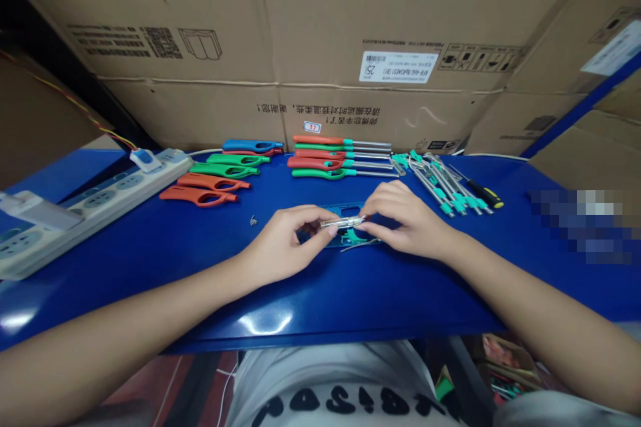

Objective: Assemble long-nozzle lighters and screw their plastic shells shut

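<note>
Between both hands a small clear lighter fuel tank (341,222) is held level above the table. My left hand (293,240) pinches its left end between thumb and fingers. My right hand (403,220) has its fingertips closed on the right end, by a metallic fitting. Beneath them lies a blue plastic plate (325,241), partly covered by my hands, with a teal lighter part (353,237) on it. A thin grey tube or wire (352,248) pokes out at the plate's near edge.
Blue, green and orange lighter handles (200,196) lie at left, near a power strip (115,200). Long-nosed lighters (320,163) are lined up behind my hands. Metal tubes with teal parts (443,183) and a screwdriver (485,193) lie right. Small screws (253,220) sit left. Cardboard (310,47) stands behind.
</note>
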Motion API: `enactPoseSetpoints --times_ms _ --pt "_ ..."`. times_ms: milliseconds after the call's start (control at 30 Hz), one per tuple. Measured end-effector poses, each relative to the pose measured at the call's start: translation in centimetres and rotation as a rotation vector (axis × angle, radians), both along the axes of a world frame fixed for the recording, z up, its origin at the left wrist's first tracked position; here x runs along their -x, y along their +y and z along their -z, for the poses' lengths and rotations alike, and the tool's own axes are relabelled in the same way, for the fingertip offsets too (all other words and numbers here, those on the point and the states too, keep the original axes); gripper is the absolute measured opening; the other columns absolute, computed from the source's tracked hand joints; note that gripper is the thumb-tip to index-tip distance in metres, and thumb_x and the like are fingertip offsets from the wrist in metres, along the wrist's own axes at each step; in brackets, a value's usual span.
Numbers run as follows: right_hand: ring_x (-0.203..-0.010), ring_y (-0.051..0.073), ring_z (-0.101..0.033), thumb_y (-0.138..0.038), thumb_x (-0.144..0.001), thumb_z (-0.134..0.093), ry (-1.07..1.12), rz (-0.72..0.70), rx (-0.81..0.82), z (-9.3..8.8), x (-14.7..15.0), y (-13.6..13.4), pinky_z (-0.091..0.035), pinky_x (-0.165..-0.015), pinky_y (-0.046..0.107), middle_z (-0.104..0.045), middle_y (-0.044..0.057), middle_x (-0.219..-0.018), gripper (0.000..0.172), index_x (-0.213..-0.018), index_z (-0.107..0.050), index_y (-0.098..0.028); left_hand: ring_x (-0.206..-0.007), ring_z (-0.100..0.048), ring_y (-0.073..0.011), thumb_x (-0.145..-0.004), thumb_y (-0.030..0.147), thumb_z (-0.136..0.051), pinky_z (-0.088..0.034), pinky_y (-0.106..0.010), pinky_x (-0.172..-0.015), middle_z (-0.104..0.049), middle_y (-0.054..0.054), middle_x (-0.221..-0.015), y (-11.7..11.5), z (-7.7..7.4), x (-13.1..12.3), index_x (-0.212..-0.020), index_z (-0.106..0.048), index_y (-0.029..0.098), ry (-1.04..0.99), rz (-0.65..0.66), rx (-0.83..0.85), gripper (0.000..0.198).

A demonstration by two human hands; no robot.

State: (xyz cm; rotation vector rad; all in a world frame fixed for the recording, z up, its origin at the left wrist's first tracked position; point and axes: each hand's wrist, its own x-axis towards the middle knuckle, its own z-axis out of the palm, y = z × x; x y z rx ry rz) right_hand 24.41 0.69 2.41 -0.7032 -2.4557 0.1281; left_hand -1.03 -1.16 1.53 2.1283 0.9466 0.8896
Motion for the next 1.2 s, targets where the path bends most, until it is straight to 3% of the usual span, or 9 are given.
enactPoseSetpoints --times_ms 233,400,533,833,1067,1200 --pt "-0.085 0.017 -0.059 -0.03 -0.097 -0.063 -0.005 -0.075 0.029 -0.27 0.35 -0.72 -0.04 -0.084 0.035 -0.068 0.004 -0.089 0.011 -0.098 -0.062 -0.019 -0.077 -0.061 -0.0136 -0.1 0.029 -0.053 -0.047 -0.024 -0.071 -0.07 -0.003 -0.088 -0.45 -0.53 -0.25 -0.099 -0.072 0.016 -0.003 0.135 0.074 0.023" --pt "-0.092 0.017 -0.061 -0.025 -0.1 -0.058 -0.041 -0.136 0.054 -0.37 0.19 -0.67 -0.04 -0.088 0.034 -0.069 0.005 -0.096 0.008 -0.101 -0.062 -0.019 -0.059 -0.04 -0.0096 -0.1 0.04 -0.05 -0.034 -0.023 -0.057 -0.048 0.004 -0.068 -0.31 -0.68 -0.18 -0.088 -0.064 0.014 -0.11 0.191 0.355 0.032" --pt "-0.093 0.016 -0.061 -0.021 -0.099 -0.057 -0.057 -0.182 0.002 -0.47 0.15 -0.74 -0.04 -0.088 0.034 -0.07 0.006 -0.099 0.009 -0.105 -0.064 -0.017 -0.057 -0.032 -0.01 -0.098 0.049 -0.052 -0.025 -0.025 -0.054 -0.037 0.005 -0.063 -0.02 -0.4 -0.03 -0.09 -0.064 0.013 -0.169 0.241 0.539 0.039" --pt "-0.093 0.017 -0.062 -0.017 -0.101 -0.052 -0.114 -0.167 -0.058 -0.41 0.22 -0.73 -0.039 -0.087 0.035 -0.072 0.006 -0.101 0.016 -0.111 -0.064 -0.017 -0.056 -0.029 -0.0096 -0.095 0.049 -0.055 -0.021 -0.026 -0.053 -0.036 0.006 -0.061 0.3 0.18 -0.15 -0.094 -0.067 0.011 -0.207 0.294 0.66 0.039" --pt "-0.09 0.017 -0.062 -0.027 -0.101 -0.054 -0.154 -0.005 0.053 -0.31 0.36 -0.91 -0.038 -0.08 0.033 -0.07 0.006 -0.097 0.016 -0.106 -0.066 -0.018 -0.054 -0.032 -0.0094 -0.092 0.046 -0.057 -0.023 -0.025 -0.053 -0.04 0.005 -0.059 0.31 -0.07 -0.18 -0.082 -0.059 0.014 -0.262 0.159 0.634 0.034" --pt "-0.096 0.018 -0.063 -0.031 -0.098 -0.059 -0.245 -0.065 0.143 0.11 0.51 -1.01 -0.04 -0.083 0.032 -0.068 0.006 -0.105 0.016 -0.106 -0.066 -0.02 -0.052 -0.035 -0.0091 -0.089 0.042 -0.058 -0.024 -0.025 -0.052 -0.041 0.006 -0.058 0.46 -0.09 -0.26 -0.081 -0.055 0.015 -0.331 0.046 0.655 0.028"
